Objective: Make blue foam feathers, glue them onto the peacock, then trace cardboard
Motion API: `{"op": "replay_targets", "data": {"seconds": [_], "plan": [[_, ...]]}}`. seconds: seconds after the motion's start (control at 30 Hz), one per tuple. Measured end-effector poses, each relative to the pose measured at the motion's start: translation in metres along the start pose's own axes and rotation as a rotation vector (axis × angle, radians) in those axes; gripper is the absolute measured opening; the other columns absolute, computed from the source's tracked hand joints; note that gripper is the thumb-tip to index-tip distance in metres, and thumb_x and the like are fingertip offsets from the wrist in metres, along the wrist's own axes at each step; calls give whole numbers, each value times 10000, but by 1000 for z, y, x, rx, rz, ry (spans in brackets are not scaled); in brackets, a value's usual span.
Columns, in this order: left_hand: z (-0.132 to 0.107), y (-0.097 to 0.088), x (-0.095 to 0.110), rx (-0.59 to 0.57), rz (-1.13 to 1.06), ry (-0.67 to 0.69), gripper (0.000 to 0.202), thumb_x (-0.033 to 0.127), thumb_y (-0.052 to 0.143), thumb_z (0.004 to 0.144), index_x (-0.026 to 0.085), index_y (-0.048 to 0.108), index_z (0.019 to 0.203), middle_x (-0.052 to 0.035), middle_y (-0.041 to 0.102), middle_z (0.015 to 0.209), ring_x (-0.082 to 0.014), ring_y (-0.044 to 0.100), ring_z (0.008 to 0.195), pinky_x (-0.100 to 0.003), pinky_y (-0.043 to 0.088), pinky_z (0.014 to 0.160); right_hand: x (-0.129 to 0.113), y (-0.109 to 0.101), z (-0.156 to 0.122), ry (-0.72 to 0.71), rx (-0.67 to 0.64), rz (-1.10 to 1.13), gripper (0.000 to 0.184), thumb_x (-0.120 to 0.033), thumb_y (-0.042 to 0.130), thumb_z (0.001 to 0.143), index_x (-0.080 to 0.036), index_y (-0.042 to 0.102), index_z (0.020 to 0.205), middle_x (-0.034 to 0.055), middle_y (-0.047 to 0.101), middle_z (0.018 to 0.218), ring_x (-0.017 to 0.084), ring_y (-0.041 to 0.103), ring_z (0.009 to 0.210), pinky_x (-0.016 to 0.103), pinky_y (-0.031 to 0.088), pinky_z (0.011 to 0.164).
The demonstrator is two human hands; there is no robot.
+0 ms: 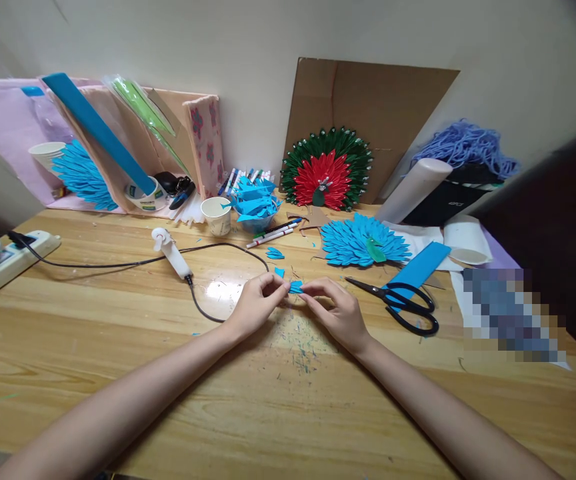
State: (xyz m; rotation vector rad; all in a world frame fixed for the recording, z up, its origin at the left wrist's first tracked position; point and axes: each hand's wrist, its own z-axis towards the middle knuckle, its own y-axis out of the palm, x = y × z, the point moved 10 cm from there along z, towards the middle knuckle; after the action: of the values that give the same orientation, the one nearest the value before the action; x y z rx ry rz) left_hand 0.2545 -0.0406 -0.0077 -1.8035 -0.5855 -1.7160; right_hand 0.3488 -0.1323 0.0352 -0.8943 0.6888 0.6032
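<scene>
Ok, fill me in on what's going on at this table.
A person's left hand and right hand pinch a small blue paper piece between their fingertips over the wooden table. Black scissors lie to the right, a white corded tool to the left. A blue paper fan lies behind, near a bowl of blue pieces.

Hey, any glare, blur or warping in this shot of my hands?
Head view: a bright glare spot on the table just beside the left hand; a pixelated patch right of the scissors; the wide lens bows the table edges; the blue paper piece pinched between left hand and right hand is sharp.
</scene>
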Motion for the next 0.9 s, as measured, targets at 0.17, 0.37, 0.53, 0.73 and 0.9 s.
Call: {"op": "replay_targets", "data": {"seconds": [0.17,0.37,0.53,0.73,0.9], "plan": [[1,0,1,6,28,9,262,388,548,793,137,581,725,-16,593,654,-134,577,632,-238,458,605,0,0,0,3,-4,1,70,-245,564,834,-214,607,881,39,632,826,162,617,756,294,537,673],[1,-1,4,12,46,25,266,388,548,793,135,598,728,-22,603,645,-133,569,618,-234,451,590,0,1,0,1,-14,7,83,-241,558,836,-223,607,901,39,637,842,164,621,774,300,540,685],[0,0,3,9,22,19,272,399,556,785,137,591,725,-15,592,642,-131,568,615,-236,453,599,-1,0,0,-8,-7,-1,77,-250,556,836,-225,608,888,39,637,823,168,618,768,304,536,687],[0,0,4,7,36,21,259,384,550,792,136,588,727,-19,596,652,-136,576,623,-240,454,602,-2,-1,1,-7,-10,-4,68,-248,555,836,-223,612,866,39,639,810,169,615,761,297,527,668],[-1,0,4,9,69,33,260,388,546,796,140,594,734,-19,605,659,-136,577,632,-238,448,611,-3,-2,1,-14,5,-24,70,-245,551,835,-227,617,851,36,645,800,171,616,755,300,520,663]]}}
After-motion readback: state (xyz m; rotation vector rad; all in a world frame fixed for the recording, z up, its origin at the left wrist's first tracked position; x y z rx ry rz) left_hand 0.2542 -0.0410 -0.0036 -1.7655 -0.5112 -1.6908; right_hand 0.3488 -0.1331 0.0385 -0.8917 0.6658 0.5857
